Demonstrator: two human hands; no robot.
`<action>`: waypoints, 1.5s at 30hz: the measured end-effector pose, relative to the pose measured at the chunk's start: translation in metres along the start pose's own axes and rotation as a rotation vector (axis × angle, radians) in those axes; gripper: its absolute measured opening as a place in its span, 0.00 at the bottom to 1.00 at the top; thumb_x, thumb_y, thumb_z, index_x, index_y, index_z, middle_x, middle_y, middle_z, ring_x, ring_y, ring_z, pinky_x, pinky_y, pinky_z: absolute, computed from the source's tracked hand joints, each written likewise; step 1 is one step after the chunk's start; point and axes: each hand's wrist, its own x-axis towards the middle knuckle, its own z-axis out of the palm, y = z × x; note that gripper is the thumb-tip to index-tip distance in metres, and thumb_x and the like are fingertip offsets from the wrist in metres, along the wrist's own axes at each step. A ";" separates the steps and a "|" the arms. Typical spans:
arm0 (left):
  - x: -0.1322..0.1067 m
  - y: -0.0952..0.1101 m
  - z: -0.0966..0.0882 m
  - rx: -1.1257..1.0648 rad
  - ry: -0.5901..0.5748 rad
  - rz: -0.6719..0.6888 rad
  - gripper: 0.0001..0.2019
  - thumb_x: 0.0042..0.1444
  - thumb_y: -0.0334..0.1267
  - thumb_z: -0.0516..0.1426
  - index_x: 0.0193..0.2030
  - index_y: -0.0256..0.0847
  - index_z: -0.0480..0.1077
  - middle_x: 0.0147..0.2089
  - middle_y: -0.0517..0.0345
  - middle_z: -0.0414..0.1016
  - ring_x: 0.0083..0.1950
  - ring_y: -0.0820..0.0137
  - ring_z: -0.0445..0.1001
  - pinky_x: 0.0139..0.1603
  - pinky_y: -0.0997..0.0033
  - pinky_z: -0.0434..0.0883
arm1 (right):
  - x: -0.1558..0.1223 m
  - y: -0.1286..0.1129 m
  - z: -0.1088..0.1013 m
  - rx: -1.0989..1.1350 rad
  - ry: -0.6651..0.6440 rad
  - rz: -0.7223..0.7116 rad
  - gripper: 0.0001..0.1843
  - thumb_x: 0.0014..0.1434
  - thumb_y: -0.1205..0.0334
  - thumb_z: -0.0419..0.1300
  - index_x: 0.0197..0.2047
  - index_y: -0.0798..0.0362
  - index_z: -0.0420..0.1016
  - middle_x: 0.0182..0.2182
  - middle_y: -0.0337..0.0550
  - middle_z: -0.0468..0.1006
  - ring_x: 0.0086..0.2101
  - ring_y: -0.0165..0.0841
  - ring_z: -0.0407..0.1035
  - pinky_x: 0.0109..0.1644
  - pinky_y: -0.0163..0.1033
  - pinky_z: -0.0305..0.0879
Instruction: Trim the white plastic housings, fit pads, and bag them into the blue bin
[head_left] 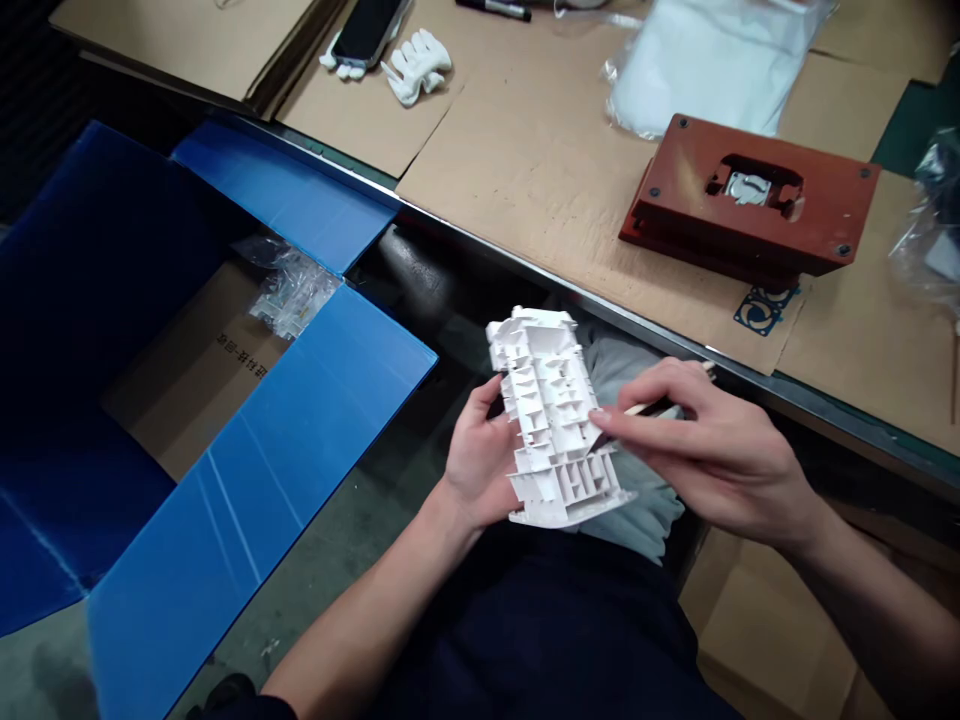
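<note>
A white moulded plastic part (553, 420) with many ribs and small compartments is held over my lap. My left hand (480, 455) grips it from the left side, fingers wrapped behind it. My right hand (701, 450) is closed in a pinch on a thin pale stick-like tool (651, 406), whose tip touches the part's right edge. A grey cloth (637, 505) lies on my lap under the part.
An open blue corrugated box (247, 470) stands at left with a bag of clear parts (292, 290) inside. On the cardboard-covered bench (525, 170) sit a red-brown fixture block (750, 200), a plastic bag (712, 60), white gloves (416, 65), a phone (367, 30) and a marker (495, 8).
</note>
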 end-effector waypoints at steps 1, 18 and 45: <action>-0.001 0.003 -0.001 0.018 -0.005 0.042 0.32 0.64 0.56 0.50 0.66 0.34 0.65 0.59 0.40 0.77 0.60 0.45 0.74 0.64 0.43 0.64 | -0.004 0.003 0.003 0.007 0.102 0.100 0.22 0.65 0.71 0.59 0.59 0.44 0.76 0.43 0.45 0.75 0.42 0.34 0.70 0.47 0.43 0.64; 0.013 0.014 0.017 0.359 0.381 0.529 0.31 0.51 0.23 0.64 0.62 0.43 0.70 0.54 0.49 0.81 0.59 0.52 0.77 0.58 0.52 0.76 | -0.027 0.002 0.072 0.097 0.626 0.774 0.18 0.66 0.55 0.60 0.58 0.46 0.77 0.49 0.45 0.80 0.46 0.36 0.75 0.48 0.40 0.75; 0.007 0.001 0.028 0.573 0.527 0.833 0.33 0.49 0.26 0.67 0.62 0.47 0.70 0.55 0.52 0.81 0.61 0.52 0.75 0.59 0.56 0.76 | -0.017 -0.029 0.076 -0.167 0.512 0.551 0.19 0.62 0.60 0.66 0.56 0.55 0.79 0.31 0.40 0.72 0.29 0.27 0.66 0.33 0.34 0.67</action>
